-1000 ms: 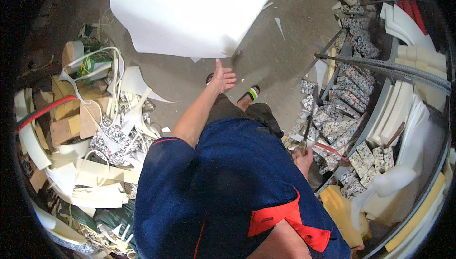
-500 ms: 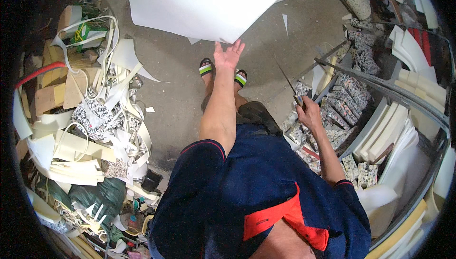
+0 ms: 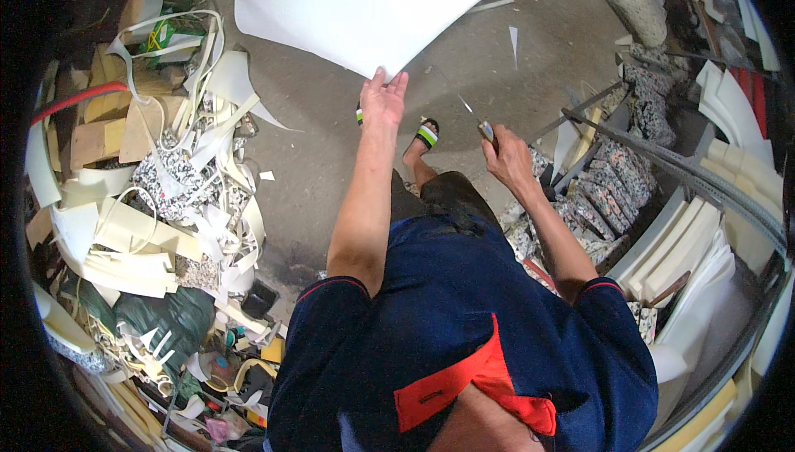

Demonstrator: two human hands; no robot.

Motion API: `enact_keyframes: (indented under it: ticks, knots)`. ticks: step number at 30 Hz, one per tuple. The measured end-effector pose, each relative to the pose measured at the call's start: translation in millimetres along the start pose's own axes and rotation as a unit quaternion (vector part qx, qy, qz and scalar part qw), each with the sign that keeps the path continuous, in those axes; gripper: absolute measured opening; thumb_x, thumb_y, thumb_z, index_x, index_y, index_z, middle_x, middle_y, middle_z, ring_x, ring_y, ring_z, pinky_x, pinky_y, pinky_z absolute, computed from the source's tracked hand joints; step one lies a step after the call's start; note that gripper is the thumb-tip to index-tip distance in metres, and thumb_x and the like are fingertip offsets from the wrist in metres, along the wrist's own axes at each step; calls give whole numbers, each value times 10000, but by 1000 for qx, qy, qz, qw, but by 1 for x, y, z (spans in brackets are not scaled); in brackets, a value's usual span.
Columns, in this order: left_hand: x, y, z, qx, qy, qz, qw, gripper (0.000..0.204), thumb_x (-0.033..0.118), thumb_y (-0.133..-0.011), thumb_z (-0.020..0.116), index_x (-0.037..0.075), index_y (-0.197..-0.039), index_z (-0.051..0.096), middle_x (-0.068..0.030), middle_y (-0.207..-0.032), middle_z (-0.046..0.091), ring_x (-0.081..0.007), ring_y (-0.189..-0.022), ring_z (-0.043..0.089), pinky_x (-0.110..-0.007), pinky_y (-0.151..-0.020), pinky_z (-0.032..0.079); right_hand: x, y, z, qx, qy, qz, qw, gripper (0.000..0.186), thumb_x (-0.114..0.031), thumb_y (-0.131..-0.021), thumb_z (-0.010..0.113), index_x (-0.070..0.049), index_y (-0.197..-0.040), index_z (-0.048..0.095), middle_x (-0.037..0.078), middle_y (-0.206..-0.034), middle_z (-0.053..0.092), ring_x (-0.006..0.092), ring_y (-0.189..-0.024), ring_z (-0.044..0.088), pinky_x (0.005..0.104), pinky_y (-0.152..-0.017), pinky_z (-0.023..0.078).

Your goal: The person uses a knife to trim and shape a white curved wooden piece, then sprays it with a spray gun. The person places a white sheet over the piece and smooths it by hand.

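A large white sheet, perhaps foam, spans the top of the view, its near corner pointing toward me. My left hand is at that corner, arm stretched forward, palm turned up. The thumb and fingers lie against the sheet's edge and seem to hold it; the fingers' undersides are partly hidden. In my right hand is a knife with a short handle and a long thin blade, closed in the fist. The blade slants forward and left toward the sheet, apart from it.
Foam offcuts and strips heap up on the left, by a dark green bag. On the right lie speckled foam blocks, a grey metal bar and cream foam pieces. A thin white scrap rests on the concrete floor.
My right hand has moved left and forward with the knife, nearer the sheet. My left hand has drawn its fingers in at the sheet's corner. One foot has shifted.
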State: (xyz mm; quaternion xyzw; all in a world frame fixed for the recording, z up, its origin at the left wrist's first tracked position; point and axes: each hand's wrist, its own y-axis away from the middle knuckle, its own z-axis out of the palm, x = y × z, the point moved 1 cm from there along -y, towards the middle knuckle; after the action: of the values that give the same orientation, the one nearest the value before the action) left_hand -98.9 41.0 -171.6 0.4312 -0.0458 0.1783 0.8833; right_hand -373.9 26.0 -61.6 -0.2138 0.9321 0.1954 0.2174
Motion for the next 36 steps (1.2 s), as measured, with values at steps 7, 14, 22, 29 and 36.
enact_keyframes:
  ticks: [7,14,22,29,36]
  knots:
    - [6,26,22,8,-44,22,999,349,58,-948,645,29,-1230,443,-151,-1194,533,-316,-1079,567,-483,-982,554,-22,-33,-2,54,-28,-16,998,223,-207,-881,640,-15,-974,571,238,-841,637,449,-793,636,516,-690,494]
    - [9,32,24,7,-52,20,998,340,67,-961,631,19,-1240,443,-154,-1220,532,-315,-1116,573,-481,-1001,543,-36,-42,-4,27,-3,20,999,237,-217,-886,638,-15,-995,577,230,-846,649,429,-783,654,523,-693,507]
    - [11,32,24,8,-78,17,997,327,70,-976,604,13,-1252,440,-155,-1221,532,-312,-1117,577,-481,-1010,535,-48,-47,-3,46,-53,36,997,224,-205,-878,648,5,-941,603,243,-813,647,446,-769,646,495,-676,497]
    - [12,28,21,14,-86,16,996,334,65,-979,597,19,-1271,442,-143,-1215,545,-293,-1089,585,-476,-1009,534,-51,-51,-2,53,-39,40,997,245,-231,-865,645,1,-926,596,251,-846,663,451,-789,659,529,-683,516]
    - [12,28,17,8,-99,11,995,346,60,-978,597,24,-1287,445,-140,-1205,550,-297,-1062,591,-485,-985,544,-53,-68,2,62,-69,46,995,223,-201,-861,644,11,-911,597,250,-793,644,452,-776,641,523,-678,483]
